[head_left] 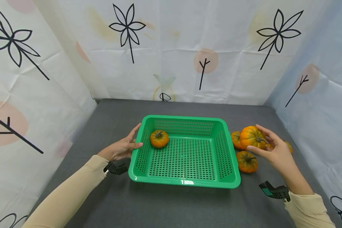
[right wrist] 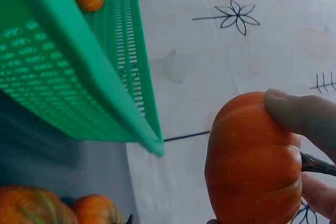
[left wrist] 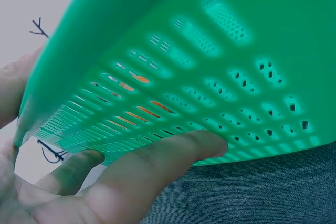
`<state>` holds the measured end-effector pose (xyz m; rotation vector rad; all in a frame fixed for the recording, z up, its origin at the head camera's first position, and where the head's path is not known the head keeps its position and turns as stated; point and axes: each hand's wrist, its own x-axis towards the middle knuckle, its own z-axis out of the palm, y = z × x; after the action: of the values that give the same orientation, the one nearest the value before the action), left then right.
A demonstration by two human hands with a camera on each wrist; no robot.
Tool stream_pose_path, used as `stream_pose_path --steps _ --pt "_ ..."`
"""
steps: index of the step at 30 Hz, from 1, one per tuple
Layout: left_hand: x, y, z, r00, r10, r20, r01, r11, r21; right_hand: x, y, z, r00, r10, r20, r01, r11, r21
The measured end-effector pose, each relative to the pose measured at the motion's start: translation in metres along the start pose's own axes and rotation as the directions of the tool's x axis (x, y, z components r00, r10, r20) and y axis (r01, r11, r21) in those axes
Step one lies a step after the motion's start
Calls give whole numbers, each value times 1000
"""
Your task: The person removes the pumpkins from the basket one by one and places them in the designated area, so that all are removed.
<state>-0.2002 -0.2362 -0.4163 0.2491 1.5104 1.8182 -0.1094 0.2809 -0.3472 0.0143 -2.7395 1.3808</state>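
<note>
A green plastic basket (head_left: 182, 184) with slotted walls stands in the middle of the table, one small pumpkin (head_left: 159, 139) inside at its left end. My left hand (head_left: 122, 147) holds the basket's left side, thumb at the rim and fingers under it against the outer wall (left wrist: 157, 114). To the right of the basket, my right hand (head_left: 276, 150) grips an orange pumpkin (head_left: 252, 137) between thumb and fingers, its dark stem towards the palm in the right wrist view. That pumpkin is raised above other pumpkins beside the basket.
Beside the basket's right wall lie more pumpkins, one in front (head_left: 247, 161), one behind (head_left: 237, 140) and another partly hidden past the right hand (head_left: 288, 147). The grey table (head_left: 182, 205) is bordered by white patterned cloth (head_left: 171, 38) at the back and sides.
</note>
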Motion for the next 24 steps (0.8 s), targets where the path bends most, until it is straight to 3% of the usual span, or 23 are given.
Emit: stream_pose_path --steps 15,24 --pt "-1 2 2 1000 -1 -8 1 1000 -11 -21 49 -6 992 107 -68 -108 994 -5" --pt "-1 1 3 1000 0 -13 0 1000 -4 -24 76 -10 969 246 -41 -247 969 -24"
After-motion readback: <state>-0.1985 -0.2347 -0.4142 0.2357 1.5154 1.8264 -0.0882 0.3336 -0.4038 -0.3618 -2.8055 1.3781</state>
